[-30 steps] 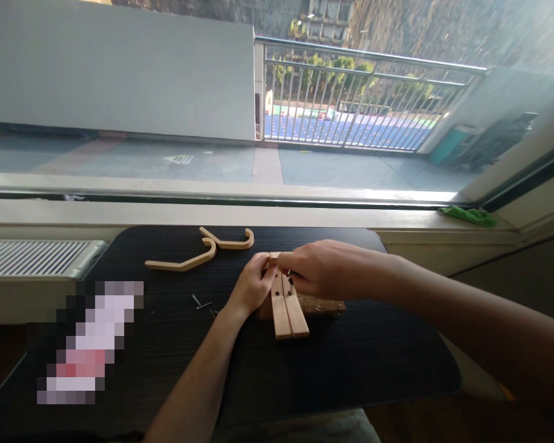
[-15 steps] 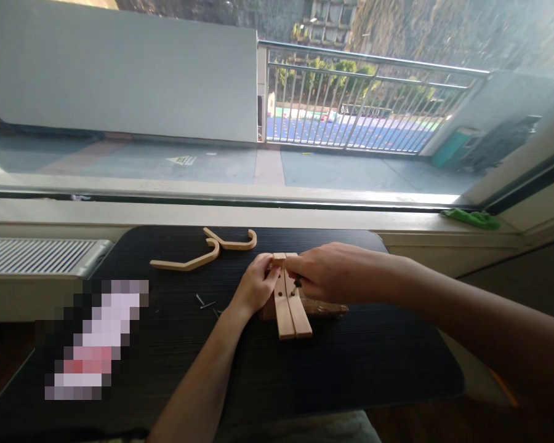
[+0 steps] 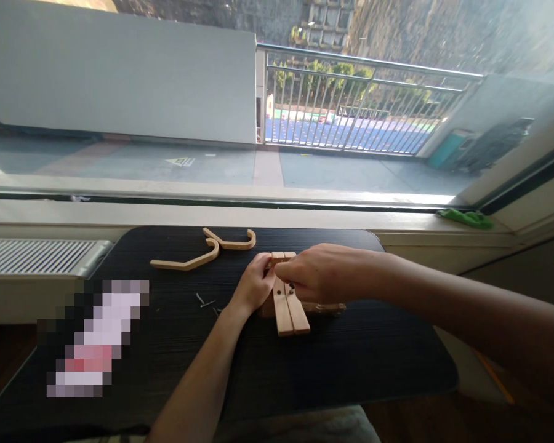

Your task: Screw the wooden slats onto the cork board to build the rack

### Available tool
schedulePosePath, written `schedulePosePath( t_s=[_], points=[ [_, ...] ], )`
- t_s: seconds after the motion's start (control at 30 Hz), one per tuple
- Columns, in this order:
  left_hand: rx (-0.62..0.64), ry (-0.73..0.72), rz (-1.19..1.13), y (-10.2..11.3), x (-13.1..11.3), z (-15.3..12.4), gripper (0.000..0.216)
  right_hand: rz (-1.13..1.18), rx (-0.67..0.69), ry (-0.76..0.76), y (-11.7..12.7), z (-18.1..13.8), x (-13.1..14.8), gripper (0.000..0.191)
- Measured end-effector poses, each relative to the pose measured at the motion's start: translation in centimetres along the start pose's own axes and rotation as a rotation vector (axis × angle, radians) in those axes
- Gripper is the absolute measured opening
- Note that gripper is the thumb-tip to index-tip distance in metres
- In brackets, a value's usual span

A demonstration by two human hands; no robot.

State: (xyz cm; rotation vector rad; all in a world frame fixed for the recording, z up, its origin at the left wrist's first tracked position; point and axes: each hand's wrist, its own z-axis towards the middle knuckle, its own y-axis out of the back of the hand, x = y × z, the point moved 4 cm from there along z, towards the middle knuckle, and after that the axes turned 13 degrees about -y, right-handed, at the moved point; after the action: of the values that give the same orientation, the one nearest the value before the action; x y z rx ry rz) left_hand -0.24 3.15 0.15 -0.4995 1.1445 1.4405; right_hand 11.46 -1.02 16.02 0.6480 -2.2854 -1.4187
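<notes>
Two light wooden slats (image 3: pixel 290 314) lie side by side across a brown wooden block (image 3: pixel 325 306) on the black table (image 3: pixel 351 363). My left hand (image 3: pixel 253 286) grips the slats from the left, near their far end. My right hand (image 3: pixel 318 274) reaches over from the right and covers the slats' middle. Its fingertips pinch a small dark fastener (image 3: pixel 291 286) at the holes in the slats. What the fastener is exactly is too small to tell.
Two curved wooden pieces (image 3: pixel 184 263) (image 3: pixel 233 241) lie at the table's far left. A few small screws (image 3: pixel 203 301) lie left of my left wrist. A blurred-out object (image 3: pixel 95 338) sits at the near left. Beyond are a radiator grille (image 3: pixel 37 255), a window sill and a green cloth (image 3: pixel 466 216).
My right hand has shifted slightly left over the slats, hiding more of the dark fastener. My left hand keeps its grip; the slats have barely moved.
</notes>
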Motion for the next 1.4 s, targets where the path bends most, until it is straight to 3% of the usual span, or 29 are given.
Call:
schedulePosePath(
  t_s=[0.2, 0.53, 1.1, 1.27, 1.4],
  points=[
    [-0.008, 0.003, 0.006, -0.1, 0.2, 0.0, 0.014, 0.063, 0.027, 0.016, 0.2, 0.2, -0.2, 0.019],
    [0.005, -0.004, 0.002, 0.0, -0.3, 0.1, 0.013, 0.155, -0.094, -0.026, -1.0, 0.1, -1.5, 0.019],
    [0.01, -0.01, 0.02, -0.1, -0.2, 0.1, 0.012, 0.033, -0.043, -0.127, -0.7, 0.4, -1.1, 0.028],
    [0.018, 0.0, 0.022, -0.2, 0.1, 0.0, 0.011, -0.034, 0.029, -0.213, -0.8, 0.6, -0.9, 0.027],
    [0.021, 0.0, 0.022, -0.2, 0.0, 0.1, 0.012, -0.064, -0.022, -0.217, -0.7, 0.3, -0.7, 0.027]
  ],
)
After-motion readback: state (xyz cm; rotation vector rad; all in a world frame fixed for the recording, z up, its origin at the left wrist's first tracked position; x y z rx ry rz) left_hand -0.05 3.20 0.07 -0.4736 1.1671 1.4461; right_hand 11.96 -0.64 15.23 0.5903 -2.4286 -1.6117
